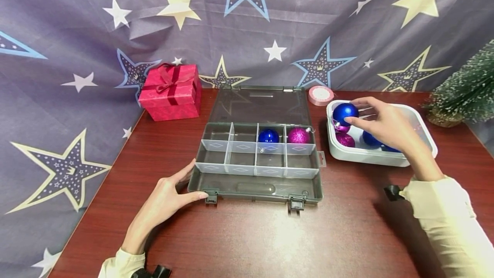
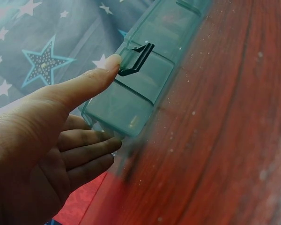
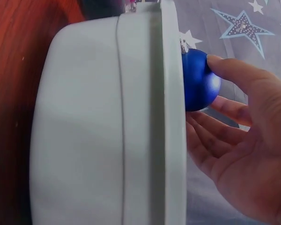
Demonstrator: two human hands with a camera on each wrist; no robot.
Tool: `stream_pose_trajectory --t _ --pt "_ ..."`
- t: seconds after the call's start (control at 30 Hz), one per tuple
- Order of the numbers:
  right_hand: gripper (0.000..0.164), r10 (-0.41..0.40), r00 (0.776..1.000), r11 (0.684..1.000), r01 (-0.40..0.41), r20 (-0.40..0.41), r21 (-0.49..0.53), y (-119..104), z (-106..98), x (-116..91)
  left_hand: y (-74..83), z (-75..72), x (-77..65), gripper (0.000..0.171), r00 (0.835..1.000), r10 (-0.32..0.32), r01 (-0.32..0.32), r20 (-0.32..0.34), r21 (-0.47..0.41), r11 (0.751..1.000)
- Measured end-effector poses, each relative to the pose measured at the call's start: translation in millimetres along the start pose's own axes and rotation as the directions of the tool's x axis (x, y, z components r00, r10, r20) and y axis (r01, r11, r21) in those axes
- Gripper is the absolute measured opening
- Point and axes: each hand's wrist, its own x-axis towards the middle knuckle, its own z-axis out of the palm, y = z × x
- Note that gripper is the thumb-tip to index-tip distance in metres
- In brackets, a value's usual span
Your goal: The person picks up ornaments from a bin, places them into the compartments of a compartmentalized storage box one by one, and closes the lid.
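My right hand point(image 1: 391, 125) pinches a blue Christmas bauble point(image 1: 345, 114) between thumb and fingers, over the left end of a white tub point(image 1: 370, 160). In the right wrist view this bauble point(image 3: 201, 79) shows above the tub's rim. Purple glitter baubles point(image 1: 345, 140) and blue baubles point(image 1: 370, 139) lie in the tub, partly hidden by the hand. At the front left corner of a lidded compartment box point(image 1: 254, 190), my left hand point(image 1: 164, 196) rests its thumb near a latch, its straight fingers along the side. The back row holds a blue bauble point(image 1: 268, 136) and a pink glitter bauble point(image 1: 298, 135).
A red gift box point(image 1: 171, 93) stands at the back left. A pink ribbon roll point(image 1: 320, 95) lies behind the tub. A small frosted tree point(image 1: 463, 85) stands at the far right. The box's clear lid point(image 1: 260, 106) leans open toward the starry cloth.
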Motion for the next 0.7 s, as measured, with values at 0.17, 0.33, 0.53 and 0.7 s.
stream_pose_trajectory --t 0.17,0.33,0.53,0.7 --pt "0.054 -0.009 1.000 1.000 0.009 0.010 0.022 -6.3 6.2 5.5 -0.9 0.1 -0.6 0.093 1.000 -0.002 0.002 0.001 0.001 1.000" --pt "0.054 -0.013 1.000 0.999 0.012 0.025 0.048 -14.4 14.8 11.1 -1.7 0.5 -0.8 0.093 1.000 0.000 0.000 0.002 -0.001 1.000" --pt "0.048 -0.073 0.997 0.994 0.071 0.014 0.086 -26.0 27.1 17.8 -1.9 0.4 -0.7 0.093 1.000 -0.003 0.003 0.005 -0.013 1.000" --pt "0.048 -0.120 0.992 0.988 0.117 0.029 0.101 -33.3 37.3 24.5 -1.5 0.5 -0.1 0.093 1.000 -0.001 0.001 0.003 -0.015 1.000"
